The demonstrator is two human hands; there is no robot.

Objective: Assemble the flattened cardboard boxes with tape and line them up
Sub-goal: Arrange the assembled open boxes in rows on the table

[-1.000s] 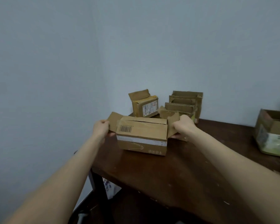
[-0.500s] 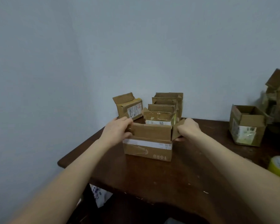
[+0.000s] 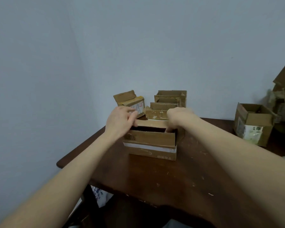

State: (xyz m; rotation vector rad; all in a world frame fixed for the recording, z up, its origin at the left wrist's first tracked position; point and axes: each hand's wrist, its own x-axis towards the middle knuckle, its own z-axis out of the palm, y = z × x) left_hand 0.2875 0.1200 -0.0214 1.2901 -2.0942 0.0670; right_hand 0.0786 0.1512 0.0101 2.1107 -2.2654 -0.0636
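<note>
Box in hand: brown corrugated cardboard box with a white tape band [image 3: 150,145], centre of frame, standing on the dark brown wooden table [image 3: 171,186]; top open, interior dark.
Left hand: my left hand [image 3: 120,122] lies over the left end of the far long flap, thumb and fingers closed on its edge.
Right hand: my right hand [image 3: 176,119] dips into the right end of the box. The fingers are hidden by the wall and blurred, so I cannot tell whether they are spread or pinching.
Step, as judged: standing the top flaps up and squaring the walls before lining up.
Method advised: press each flap along its crease, not mid-panel; hold the base flat on the table; steady one end while working the other.
Line-up target: row of open brown cardboard boxes [image 3: 169,99], just behind, upper centre; set flush, edges parallel.
Risk: worn cardboard may tear at the corners.
</note>
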